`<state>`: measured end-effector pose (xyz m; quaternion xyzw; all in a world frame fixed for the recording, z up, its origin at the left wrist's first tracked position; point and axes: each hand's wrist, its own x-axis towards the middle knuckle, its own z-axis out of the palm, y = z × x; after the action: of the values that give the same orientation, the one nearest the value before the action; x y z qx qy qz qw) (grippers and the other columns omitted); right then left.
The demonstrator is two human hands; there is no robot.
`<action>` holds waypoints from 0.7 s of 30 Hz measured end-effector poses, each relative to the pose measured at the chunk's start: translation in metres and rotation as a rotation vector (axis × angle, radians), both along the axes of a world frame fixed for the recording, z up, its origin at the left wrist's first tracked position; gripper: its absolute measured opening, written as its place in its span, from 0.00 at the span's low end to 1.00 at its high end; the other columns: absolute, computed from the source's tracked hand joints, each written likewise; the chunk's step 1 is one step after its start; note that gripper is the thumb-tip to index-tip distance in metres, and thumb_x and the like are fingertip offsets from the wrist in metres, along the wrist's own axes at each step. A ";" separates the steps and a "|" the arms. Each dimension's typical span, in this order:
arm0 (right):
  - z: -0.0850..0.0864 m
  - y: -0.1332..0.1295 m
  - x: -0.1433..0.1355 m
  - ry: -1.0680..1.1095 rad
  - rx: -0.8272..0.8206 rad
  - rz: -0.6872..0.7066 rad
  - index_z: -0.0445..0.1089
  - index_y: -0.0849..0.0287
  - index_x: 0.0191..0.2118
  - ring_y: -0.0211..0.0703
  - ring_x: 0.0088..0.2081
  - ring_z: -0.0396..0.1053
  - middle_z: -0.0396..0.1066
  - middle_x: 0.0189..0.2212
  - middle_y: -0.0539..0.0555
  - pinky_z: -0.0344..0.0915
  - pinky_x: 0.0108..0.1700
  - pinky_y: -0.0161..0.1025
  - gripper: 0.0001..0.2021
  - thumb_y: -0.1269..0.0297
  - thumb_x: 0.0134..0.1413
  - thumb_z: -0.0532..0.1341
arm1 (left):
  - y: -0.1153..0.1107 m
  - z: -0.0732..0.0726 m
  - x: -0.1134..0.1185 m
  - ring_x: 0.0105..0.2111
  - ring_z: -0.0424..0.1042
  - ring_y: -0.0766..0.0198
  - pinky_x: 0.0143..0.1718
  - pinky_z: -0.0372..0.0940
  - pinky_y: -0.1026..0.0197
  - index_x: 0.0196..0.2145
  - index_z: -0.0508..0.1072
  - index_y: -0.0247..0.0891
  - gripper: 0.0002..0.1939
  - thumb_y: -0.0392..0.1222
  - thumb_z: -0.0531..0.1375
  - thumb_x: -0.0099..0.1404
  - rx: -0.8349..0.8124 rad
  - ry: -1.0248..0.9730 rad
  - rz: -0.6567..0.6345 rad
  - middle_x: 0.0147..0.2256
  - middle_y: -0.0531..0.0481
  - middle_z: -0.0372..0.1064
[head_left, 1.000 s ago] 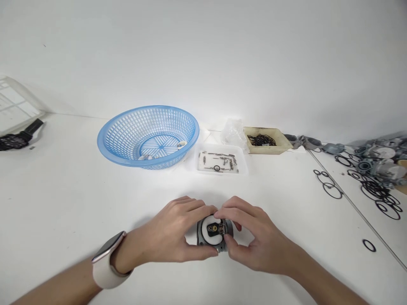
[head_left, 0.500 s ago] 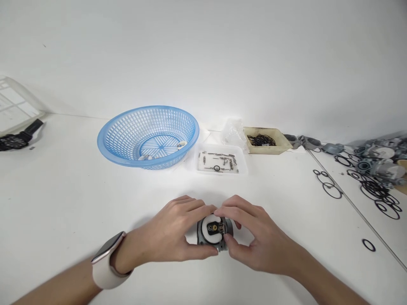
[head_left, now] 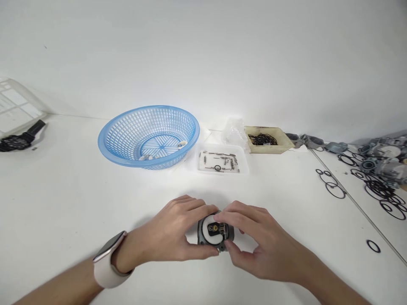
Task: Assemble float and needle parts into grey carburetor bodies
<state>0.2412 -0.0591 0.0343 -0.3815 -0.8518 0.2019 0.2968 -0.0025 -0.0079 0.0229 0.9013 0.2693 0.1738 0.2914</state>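
Observation:
A grey metal carburetor body [head_left: 200, 234] sits low in the middle, its opened side facing up. Inside it lies a white C-shaped float [head_left: 208, 237] around brass jets [head_left: 215, 228]. My left hand [head_left: 178, 231] grips the body from the left, fingers at the far edge and thumb along the near edge. From the right, my right hand [head_left: 254, 237] has its index fingertip on the float's far arm. Its thumb touches the near right side, beside the float's hinge. A dark rubber ring edges the bowl around the float.
A blue plastic basket [head_left: 104, 144] with a few white pieces stands behind. Beside it are a white tray [head_left: 244, 163] of small metal parts and a yellowish bin [head_left: 282, 146] of black rings. Loose O-rings [head_left: 335, 190] and carburetors [head_left: 386, 165] lie right, a black wristwatch [head_left: 20, 140] left.
My right index fingertip has shifted nearer, from the far rim onto the float's far arm. The left hand keeps its grip. The view has shifted slightly.

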 end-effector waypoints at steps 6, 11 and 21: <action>-0.003 0.003 0.000 0.008 0.013 -0.001 0.67 0.52 0.57 0.40 0.36 0.72 0.74 0.42 0.51 0.70 0.38 0.38 0.22 0.77 0.59 0.60 | 0.001 -0.001 -0.001 0.36 0.76 0.56 0.44 0.67 0.52 0.55 0.72 0.40 0.28 0.55 0.71 0.63 0.017 -0.001 0.003 0.38 0.51 0.75; -0.001 -0.001 -0.001 -0.017 0.070 0.023 0.66 0.52 0.57 0.41 0.39 0.76 0.76 0.43 0.51 0.71 0.39 0.38 0.23 0.75 0.57 0.59 | 0.002 0.000 0.000 0.37 0.76 0.56 0.46 0.67 0.52 0.56 0.72 0.41 0.29 0.56 0.71 0.63 -0.016 0.003 0.002 0.39 0.52 0.76; -0.001 -0.002 -0.002 -0.040 0.125 0.013 0.67 0.54 0.56 0.42 0.41 0.78 0.77 0.42 0.52 0.71 0.38 0.37 0.21 0.76 0.58 0.57 | 0.003 0.000 0.000 0.38 0.76 0.56 0.46 0.67 0.52 0.57 0.71 0.41 0.29 0.55 0.71 0.64 -0.007 0.002 -0.007 0.39 0.51 0.76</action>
<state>0.2396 -0.0607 0.0332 -0.3605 -0.8709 0.1429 0.3018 -0.0023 -0.0051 0.0228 0.9015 0.2669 0.1710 0.2948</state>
